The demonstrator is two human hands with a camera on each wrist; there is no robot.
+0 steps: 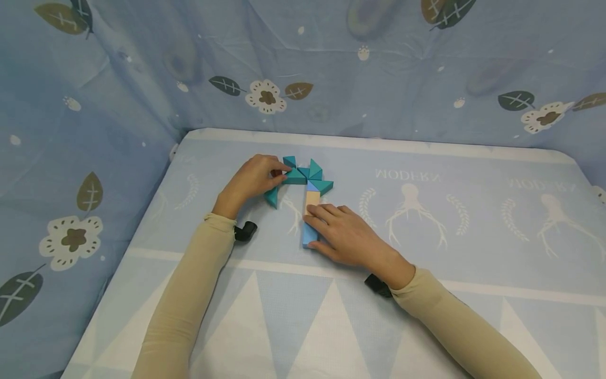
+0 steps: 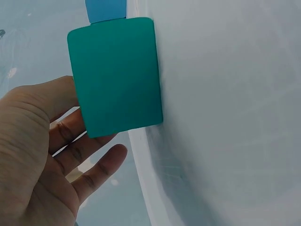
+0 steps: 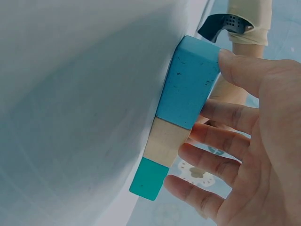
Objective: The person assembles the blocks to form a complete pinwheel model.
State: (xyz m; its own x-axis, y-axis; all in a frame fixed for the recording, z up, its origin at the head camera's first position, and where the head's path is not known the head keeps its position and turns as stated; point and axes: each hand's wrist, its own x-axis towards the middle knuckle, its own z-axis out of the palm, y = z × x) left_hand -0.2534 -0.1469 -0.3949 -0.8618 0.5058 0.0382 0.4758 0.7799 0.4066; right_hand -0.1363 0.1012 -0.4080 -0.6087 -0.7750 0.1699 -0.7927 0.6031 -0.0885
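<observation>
Teal triangular block (image 1: 296, 178) lies beyond and left of the beige block (image 1: 312, 198). Hands: left hand (image 1: 254, 177) pinches it; right hand (image 1: 345, 235) rests, fingers relaxed, against the blue block (image 1: 309, 235) adjoining the beige block's near end. Advised: steady the blue block, nudge teal gently, keep faces flush. Containers: none visible.

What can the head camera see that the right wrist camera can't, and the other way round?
Only the head view shows the whole spread of teal triangular blocks and the pale lettering.
Only the right wrist view shows dark specks on the blue block and the undersides of the fingers.
Both show that blue block, the tan block touching it and the right hand.
</observation>
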